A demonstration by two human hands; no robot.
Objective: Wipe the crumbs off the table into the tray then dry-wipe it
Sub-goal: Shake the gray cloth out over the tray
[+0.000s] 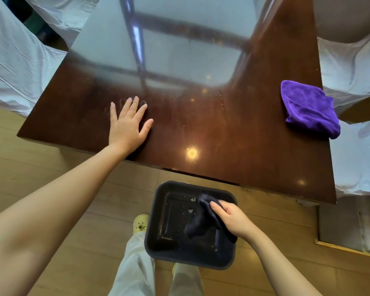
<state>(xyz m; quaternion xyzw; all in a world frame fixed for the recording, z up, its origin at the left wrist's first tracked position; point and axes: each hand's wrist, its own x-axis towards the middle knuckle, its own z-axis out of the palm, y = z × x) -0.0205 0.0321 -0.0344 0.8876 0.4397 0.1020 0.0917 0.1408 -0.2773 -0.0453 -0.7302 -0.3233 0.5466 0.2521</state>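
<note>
Head view: left hand (pixel 127 127) flat on worktop (pixel 233 135), fingers (pixel 132 105) spread wide; right hand (pixel 233 218) fingers pinching dark cloth (pixel 201 221) over tray (pixel 158 210), lower centre.

The dark brown wooden surface (pixel 244 129) has a glossy lacquered finish that mirrors lamps and window light. The purple folded cloth (pixel 308 107) is fluffy, matt microfibre. The dark navy cloth (pixel 199 227) appears soft and matt. The dark rectangular plastic tray (pixel 158 210) is smooth with a slight sheen. The light wooden plank floor (pixel 51 167) has a satin finish.
</note>
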